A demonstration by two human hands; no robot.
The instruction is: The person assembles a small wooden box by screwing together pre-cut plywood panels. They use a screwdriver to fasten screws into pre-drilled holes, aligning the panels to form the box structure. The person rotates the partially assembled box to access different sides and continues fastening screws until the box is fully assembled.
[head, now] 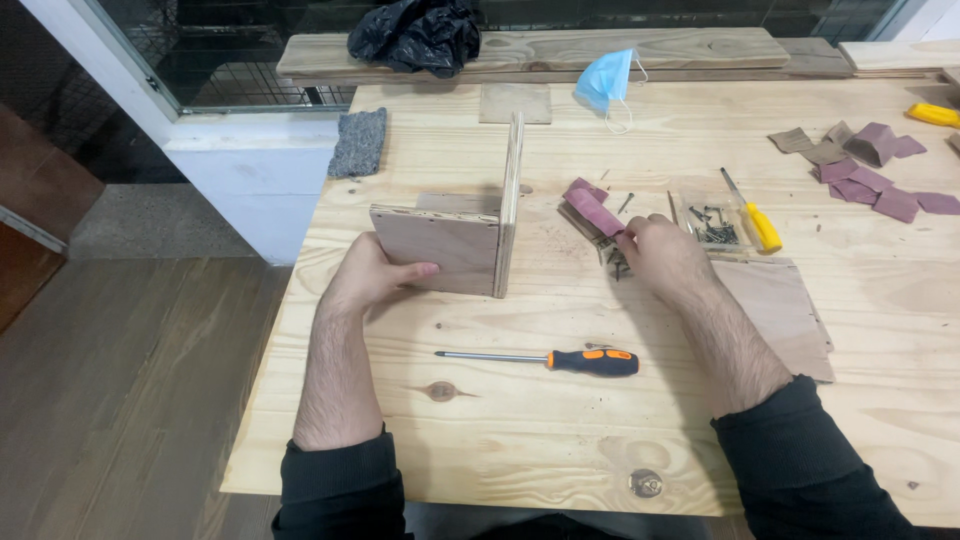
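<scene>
2 screwdrivers [590, 361] [752, 215], 1 face mask [605, 80], 1 plywood assembly [455, 240], 1 black bag [415, 35], approx 9 sandpaper pcs [870, 175]

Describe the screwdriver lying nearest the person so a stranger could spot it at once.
Start at the pale wooden table and look between the person's two forearms, toward the near edge. There lies the screwdriver, flat, thin metal shaft pointing left. Its handle is black and orange, unlike the yellow-handled screwdriver farther back beside the screws.
</scene>
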